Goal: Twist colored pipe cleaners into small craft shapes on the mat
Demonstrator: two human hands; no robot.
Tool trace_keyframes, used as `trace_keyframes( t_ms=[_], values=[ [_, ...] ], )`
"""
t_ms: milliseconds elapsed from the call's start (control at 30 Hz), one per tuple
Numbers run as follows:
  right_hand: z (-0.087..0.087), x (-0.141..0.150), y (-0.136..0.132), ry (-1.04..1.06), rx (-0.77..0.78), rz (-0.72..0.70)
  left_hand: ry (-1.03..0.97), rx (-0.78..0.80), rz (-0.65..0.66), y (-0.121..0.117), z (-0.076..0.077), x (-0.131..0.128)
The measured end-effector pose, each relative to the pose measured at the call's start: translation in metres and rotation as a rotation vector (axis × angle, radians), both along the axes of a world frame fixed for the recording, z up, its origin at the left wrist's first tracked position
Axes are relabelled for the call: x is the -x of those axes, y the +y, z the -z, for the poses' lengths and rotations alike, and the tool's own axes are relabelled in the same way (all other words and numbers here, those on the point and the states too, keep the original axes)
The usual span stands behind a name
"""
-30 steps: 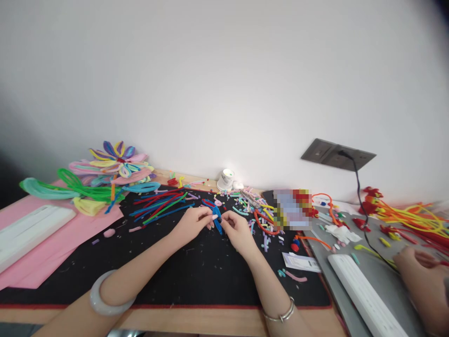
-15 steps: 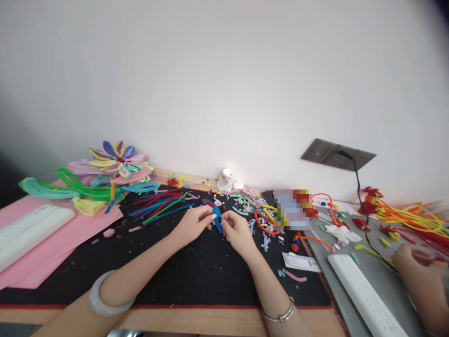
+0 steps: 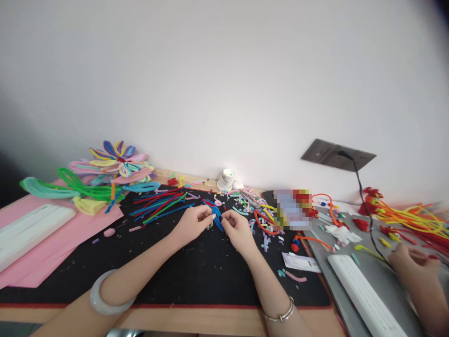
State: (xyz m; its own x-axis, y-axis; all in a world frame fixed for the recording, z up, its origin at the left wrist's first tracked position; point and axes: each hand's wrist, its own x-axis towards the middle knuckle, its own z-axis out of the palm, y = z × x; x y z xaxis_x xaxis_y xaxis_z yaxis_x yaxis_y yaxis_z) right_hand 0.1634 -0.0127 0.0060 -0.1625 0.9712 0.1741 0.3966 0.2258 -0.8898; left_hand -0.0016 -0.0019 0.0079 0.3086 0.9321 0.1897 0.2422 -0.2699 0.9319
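Note:
Between my two hands, over the middle of the black mat [image 3: 168, 276], is a small blue piece of bent pipe cleaner [image 3: 217, 220]. My left hand [image 3: 196, 222] pinches it from the left with thumb and forefinger. From the right, my right hand [image 3: 237, 229] grips it at the fingertips, which hide part of it. Just behind my hands, red and blue pipe cleaner ends [image 3: 208, 202] lie on the mat. Left of my left hand is a bundle of red, blue and green pipe cleaners [image 3: 161, 206].
Short colored pipe cleaner scraps [image 3: 250, 201] litter the mat's back right. A paper cup [image 3: 225, 179] stands by the wall. A pipe cleaner flower [image 3: 121, 161] and a white power strip [image 3: 35, 231] are at left. Another person's hand [image 3: 416, 276] is at far right beside another white strip [image 3: 365, 295].
The blue pipe cleaner piece has turned slightly between my fingers. My hands stay in nearly the same place. The other person's hand at far right has shifted slightly.

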Motion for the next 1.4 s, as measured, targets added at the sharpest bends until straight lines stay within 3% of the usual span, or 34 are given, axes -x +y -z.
trace_keyframes(
  t_ms=[233,433,600,733,833,933,1167,1400],
  values=[
    [0.0,-0.001,0.001,0.066,0.065,-0.102,-0.073,0.063,-0.002,0.001,-0.002,0.0],
    [-0.002,-0.001,-0.001,0.009,0.054,-0.174,-0.005,0.003,-0.075,0.001,-0.002,0.001],
    [0.0,-0.001,0.0,-0.042,0.068,-0.104,0.028,-0.05,-0.152,0.003,-0.001,0.003],
    [0.0,-0.004,0.003,-0.05,0.012,-0.037,-0.031,0.004,-0.171,0.005,-0.001,0.005],
    [0.001,-0.01,0.008,-0.044,-0.047,0.075,-0.05,-0.022,-0.265,0.008,-0.003,0.01],
    [0.002,-0.016,0.013,-0.048,-0.073,0.199,0.088,-0.168,-0.37,0.01,-0.005,0.017],
    [0.006,-0.022,0.017,-0.143,-0.071,0.283,0.443,-0.541,-0.544,0.023,-0.007,0.036],
    [0.009,-0.021,0.019,-0.299,-0.136,0.271,0.608,-0.523,-0.761,0.043,-0.007,0.075]
  ],
)
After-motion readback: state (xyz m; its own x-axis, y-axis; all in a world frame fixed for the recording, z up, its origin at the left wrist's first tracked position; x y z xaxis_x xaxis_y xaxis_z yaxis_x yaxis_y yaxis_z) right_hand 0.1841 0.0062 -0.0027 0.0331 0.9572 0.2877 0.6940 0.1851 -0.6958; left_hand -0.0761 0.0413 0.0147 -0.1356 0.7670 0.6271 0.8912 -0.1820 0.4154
